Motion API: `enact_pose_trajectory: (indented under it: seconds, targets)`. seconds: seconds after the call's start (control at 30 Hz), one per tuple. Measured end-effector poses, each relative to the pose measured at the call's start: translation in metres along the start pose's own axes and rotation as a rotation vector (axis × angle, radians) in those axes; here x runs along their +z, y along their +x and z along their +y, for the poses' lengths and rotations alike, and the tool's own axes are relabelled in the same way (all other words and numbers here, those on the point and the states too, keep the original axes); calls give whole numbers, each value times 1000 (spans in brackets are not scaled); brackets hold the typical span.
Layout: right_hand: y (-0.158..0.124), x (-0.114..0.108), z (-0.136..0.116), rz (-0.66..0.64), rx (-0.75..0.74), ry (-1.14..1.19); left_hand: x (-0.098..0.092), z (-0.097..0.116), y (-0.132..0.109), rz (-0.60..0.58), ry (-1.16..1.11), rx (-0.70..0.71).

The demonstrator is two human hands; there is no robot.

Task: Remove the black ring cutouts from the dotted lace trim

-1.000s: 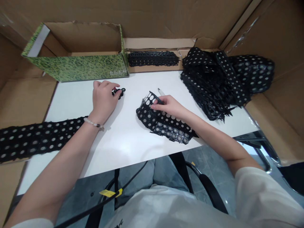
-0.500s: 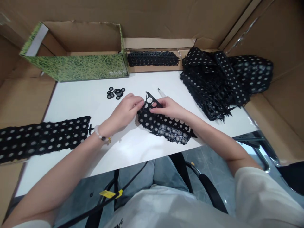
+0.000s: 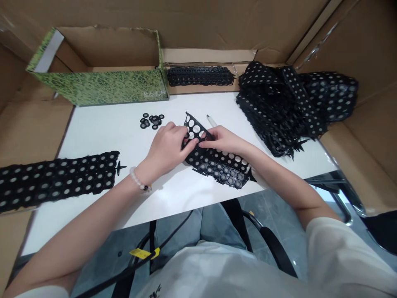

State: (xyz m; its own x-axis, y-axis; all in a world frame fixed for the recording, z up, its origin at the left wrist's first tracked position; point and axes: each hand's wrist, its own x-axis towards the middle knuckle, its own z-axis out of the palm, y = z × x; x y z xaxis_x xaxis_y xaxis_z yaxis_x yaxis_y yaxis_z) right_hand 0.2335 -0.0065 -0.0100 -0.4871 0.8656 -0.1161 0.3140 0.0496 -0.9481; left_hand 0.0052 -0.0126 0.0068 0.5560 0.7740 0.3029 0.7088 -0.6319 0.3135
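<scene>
A black rubber sheet of round rings [image 3: 221, 169] lies tilted over the white table between my hands. Its far corner is lifted and shows open round holes, while ring pieces still fill the near rows. My left hand [image 3: 169, 147] is closed at the sheet's left edge, thumb and fingers pinched; a small dark ring shows at its fingertips, partly hidden. From the right, my right hand [image 3: 221, 140] grips the raised flap between thumb and fingers. A little pile of loose black rings [image 3: 151, 120] sits beyond my left hand. Just behind my right hand lies a white pen-like tool [image 3: 211, 120].
Another dotted black sheet [image 3: 58, 178] lies at the left table edge. A green patterned box [image 3: 105, 87] stands at the back left, beside stacked black strips [image 3: 201, 76]. A large heap of black sheets [image 3: 279, 103] fills the back right. Cardboard walls [image 3: 204, 25] surround the table.
My left hand has shifted slightly right and turned over the sheet's edge. The lifted corner now stands up further left, with more open holes showing.
</scene>
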Motion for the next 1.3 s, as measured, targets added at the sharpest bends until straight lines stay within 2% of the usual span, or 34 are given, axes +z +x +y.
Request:
enact_pose_trajectory:
  seconds: [0.2, 0.33, 0.47, 0.6, 0.73, 0.8, 0.9, 1.03, 1.1, 1.13, 1.2, 1.23, 1.3]
  targets:
    - [1, -1, 2, -93, -133, 57, 0, -9, 3, -123, -94, 106]
    - [2, -1, 3, -159, -174, 60, -6, -11, 5, -126, -99, 133]
    - [3, 2, 2, -164, -219, 51, -7, -12, 6, -155, -140, 202]
    - [4, 5, 2, -164, -208, 32, -4, -18, 7, -214, -215, 277]
    - [3, 7, 2, -160, -156, 21, -2, -26, 8, -297, -312, 287]
    - [2, 6, 1, -171, -124, 37, -2, -31, 8, -301, -370, 293]
    - [1, 4, -3, -172, -109, 100, -1, -40, 10, -242, -426, 263]
    - [1, 2, -4, -90, -102, 142, 0, -54, 14, -141, -423, 173]
    - [0, 1, -3, -63, -76, 137, -2, -65, 16, -31, -448, 63]
    - [0, 1, -2, -56, -62, 130, -4, -72, 17, 71, -451, -23]
    - [-1, 2, -1, -54, -51, 119, -9, -89, 17, 267, -380, -187]
    - [-1, 2, -2, -58, -57, 119, -11, -98, 16, 316, -287, -231]
    - [-2, 4, -3, -59, -86, 135, -12, -116, 13, 253, -76, -248]
